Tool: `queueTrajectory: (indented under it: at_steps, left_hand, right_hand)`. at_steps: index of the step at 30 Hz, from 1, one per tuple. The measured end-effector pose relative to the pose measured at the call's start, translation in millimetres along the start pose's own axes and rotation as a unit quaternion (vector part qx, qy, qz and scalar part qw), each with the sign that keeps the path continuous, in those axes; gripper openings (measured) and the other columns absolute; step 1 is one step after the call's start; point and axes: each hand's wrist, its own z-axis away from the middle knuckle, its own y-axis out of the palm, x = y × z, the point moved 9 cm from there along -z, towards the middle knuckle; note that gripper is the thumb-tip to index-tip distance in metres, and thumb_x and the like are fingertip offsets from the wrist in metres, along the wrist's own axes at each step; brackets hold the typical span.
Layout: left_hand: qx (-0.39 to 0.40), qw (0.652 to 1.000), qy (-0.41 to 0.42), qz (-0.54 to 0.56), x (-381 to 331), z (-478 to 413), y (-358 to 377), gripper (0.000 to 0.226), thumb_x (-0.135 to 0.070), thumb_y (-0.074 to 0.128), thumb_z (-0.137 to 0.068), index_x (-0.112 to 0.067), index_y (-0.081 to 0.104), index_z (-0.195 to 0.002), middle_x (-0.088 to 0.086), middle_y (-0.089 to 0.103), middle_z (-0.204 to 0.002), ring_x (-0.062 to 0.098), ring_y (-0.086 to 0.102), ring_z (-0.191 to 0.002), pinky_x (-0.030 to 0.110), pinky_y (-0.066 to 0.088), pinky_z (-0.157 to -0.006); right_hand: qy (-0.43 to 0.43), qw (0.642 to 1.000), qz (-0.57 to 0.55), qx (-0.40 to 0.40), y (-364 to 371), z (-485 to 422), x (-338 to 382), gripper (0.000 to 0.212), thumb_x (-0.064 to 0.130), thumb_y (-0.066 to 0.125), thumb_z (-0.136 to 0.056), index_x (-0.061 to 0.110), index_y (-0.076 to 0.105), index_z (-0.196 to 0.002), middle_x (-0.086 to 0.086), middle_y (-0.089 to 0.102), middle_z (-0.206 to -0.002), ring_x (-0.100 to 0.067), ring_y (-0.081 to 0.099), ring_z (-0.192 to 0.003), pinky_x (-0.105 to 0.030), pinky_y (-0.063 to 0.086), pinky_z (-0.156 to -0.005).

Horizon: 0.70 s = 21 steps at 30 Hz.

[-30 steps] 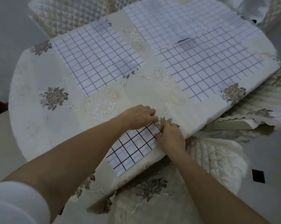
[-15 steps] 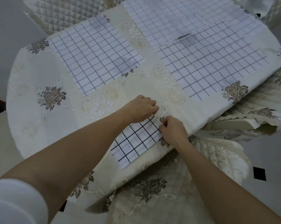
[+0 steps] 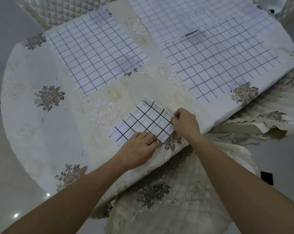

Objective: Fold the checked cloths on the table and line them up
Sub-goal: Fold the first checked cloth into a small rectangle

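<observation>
The small folded cloth (image 3: 142, 122) lay at the tabletop's (image 3: 41, 132) near edge, long axis slanting toward the far right. The left hand (image 3: 139, 147) pinched its near corner and the right hand (image 3: 185, 122) its right edge, both equally close.

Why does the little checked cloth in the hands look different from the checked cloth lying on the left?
The small folded cloth has bold black lines; the left cloth has thinner, bluish lines. The small folded cloth is compact and held by the left hand and right hand; the left cloth lies spread out, untouched. Both are white grids.
</observation>
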Motion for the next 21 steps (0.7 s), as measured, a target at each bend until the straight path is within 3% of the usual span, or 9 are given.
queueTrajectory:
  at_steps: [7, 9, 13, 15, 21]
  left_hand:
    - [-0.01, 1.0, -0.003, -0.021, 0, 2, 6, 0.026, -0.017, 0.054, -0.096, -0.018, 0.062, -0.12, 0.007, 0.059, -0.115, 0.026, 0.057, -0.103, 0.039, 0.046, -0.082]
    - [-0.016, 1.0, -0.002, -0.023, 0, 3, 5, 0.026, -0.017, 0.055, -0.096, -0.018, 0.062, -0.121, 0.008, 0.059, -0.116, 0.027, 0.057, -0.104, 0.039, 0.046, -0.082]
    - [-0.021, 0.999, -0.002, -0.024, -1, 5, 4, 0.026, -0.016, 0.058, -0.095, -0.018, 0.063, -0.121, 0.008, 0.06, -0.116, 0.027, 0.057, -0.106, 0.039, 0.046, -0.084]
    - [-0.023, 0.999, -0.003, -0.023, -2, 5, 4, 0.026, -0.016, 0.06, -0.094, -0.018, 0.064, -0.12, 0.008, 0.061, -0.116, 0.027, 0.058, -0.107, 0.039, 0.047, -0.084]
    - [-0.011, 1.0, -0.025, -0.009, -2, 9, -1, 0.031, -0.019, 0.055, -0.095, -0.019, 0.062, -0.125, 0.005, 0.06, -0.123, 0.025, 0.056, -0.113, 0.039, 0.048, -0.092]
  right_hand:
    - [0.009, 0.999, -0.033, 0.015, 4, -3, -1, 0.021, 0.032, 0.058, -0.088, 0.021, 0.062, -0.106, 0.001, 0.064, -0.097, -0.021, 0.059, -0.091, -0.035, 0.049, -0.077]
    - [-0.002, 0.999, -0.045, 0.005, 4, -3, 1, 0.015, 0.033, 0.058, -0.087, 0.023, 0.063, -0.097, 0.003, 0.064, -0.09, -0.021, 0.059, -0.089, -0.034, 0.048, -0.074]
    - [-0.047, 0.996, -0.071, -0.038, -4, 3, 12, 0.013, 0.03, 0.06, -0.09, 0.024, 0.063, -0.078, 0.009, 0.063, -0.075, -0.014, 0.059, -0.077, -0.029, 0.04, -0.066]
    - [-0.073, 0.992, -0.088, -0.058, -10, 12, 21, 0.014, 0.029, 0.062, -0.09, 0.024, 0.065, -0.078, 0.01, 0.063, -0.073, -0.008, 0.058, -0.073, -0.028, 0.041, -0.066]
    - [-0.183, 0.972, -0.098, -0.111, -12, 57, 58, 0.008, 0.024, 0.066, -0.089, 0.022, 0.066, -0.081, 0.006, 0.061, -0.08, -0.008, 0.055, -0.073, -0.027, 0.046, -0.068]
